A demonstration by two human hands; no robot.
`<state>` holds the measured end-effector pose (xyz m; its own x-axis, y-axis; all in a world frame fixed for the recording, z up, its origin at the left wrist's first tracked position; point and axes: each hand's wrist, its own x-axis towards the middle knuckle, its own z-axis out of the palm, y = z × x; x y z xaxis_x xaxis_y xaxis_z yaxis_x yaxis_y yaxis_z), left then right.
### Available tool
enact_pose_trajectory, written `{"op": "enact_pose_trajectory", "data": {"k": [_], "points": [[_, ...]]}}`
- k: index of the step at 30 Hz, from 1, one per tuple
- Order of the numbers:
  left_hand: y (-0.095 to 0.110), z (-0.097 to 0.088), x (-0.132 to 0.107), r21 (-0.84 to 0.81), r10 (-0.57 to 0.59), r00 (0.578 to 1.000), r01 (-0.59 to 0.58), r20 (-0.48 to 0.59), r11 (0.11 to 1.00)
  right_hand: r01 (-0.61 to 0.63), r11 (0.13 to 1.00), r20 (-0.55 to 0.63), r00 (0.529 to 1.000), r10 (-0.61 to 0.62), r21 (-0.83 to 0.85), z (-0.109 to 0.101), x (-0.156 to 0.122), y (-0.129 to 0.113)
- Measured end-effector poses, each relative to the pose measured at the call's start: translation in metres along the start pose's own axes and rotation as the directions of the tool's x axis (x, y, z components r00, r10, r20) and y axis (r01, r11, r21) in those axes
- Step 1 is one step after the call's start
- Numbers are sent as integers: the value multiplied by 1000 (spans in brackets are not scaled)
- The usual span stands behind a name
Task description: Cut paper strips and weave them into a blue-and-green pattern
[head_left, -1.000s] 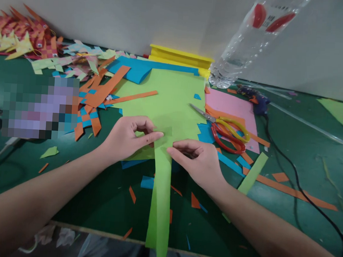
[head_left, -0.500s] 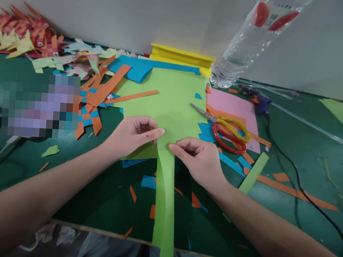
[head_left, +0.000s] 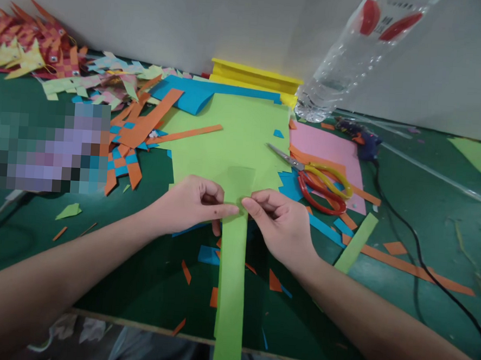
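A long green paper strip (head_left: 231,288) hangs toward me over the table's front edge. My left hand (head_left: 196,204) pinches it from the left side, thumb lying across the top. From the right, my right hand (head_left: 282,223) grips the strip's other edge between thumb and fingers, close to the left thumb. The strip's far end rises past both hands, over larger green paper sheets (head_left: 227,125). Scissors (head_left: 322,182) with one yellow and one red handle lie on the right of those sheets, blades partly over the green paper.
A tilted plastic water bottle (head_left: 341,61) stands near the wall. Behind the sheets sits a yellow folded piece (head_left: 255,75). Woven orange and blue paper (head_left: 126,151) lies left; a dark tool (head_left: 367,144) with a black cord lies right. Paper scraps (head_left: 275,280) dot the green table (head_left: 145,277).
Both hands have closed in on the strip, the left one sliding down and toward the right. The strip's far end now shows above my fingers, and its near part lies flatter.
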<state>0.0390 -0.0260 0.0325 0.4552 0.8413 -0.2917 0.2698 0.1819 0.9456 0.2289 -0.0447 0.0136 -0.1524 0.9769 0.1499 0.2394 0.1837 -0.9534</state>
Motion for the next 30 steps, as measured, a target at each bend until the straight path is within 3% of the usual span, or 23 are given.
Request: {"op": "enact_pose_trajectory", "data": {"k": [8,12,20,30], "points": [[2,-2,-1,55,29,997,-25,-69,998,-73,996,53,996,70,58,0,-2,1],[3,-3,-2,69,61,993,-54,-106,996,-64,997,113,992,58,51,-1,-1,1],[5,-4,-3,107,77,986,-62,-148,992,-60,997,78,995,56,48,0,-3,-3],[6,-6,-5,160,91,974,-58,-208,985,-73,997,183,981,71,4,-2,-2,-7]]}}
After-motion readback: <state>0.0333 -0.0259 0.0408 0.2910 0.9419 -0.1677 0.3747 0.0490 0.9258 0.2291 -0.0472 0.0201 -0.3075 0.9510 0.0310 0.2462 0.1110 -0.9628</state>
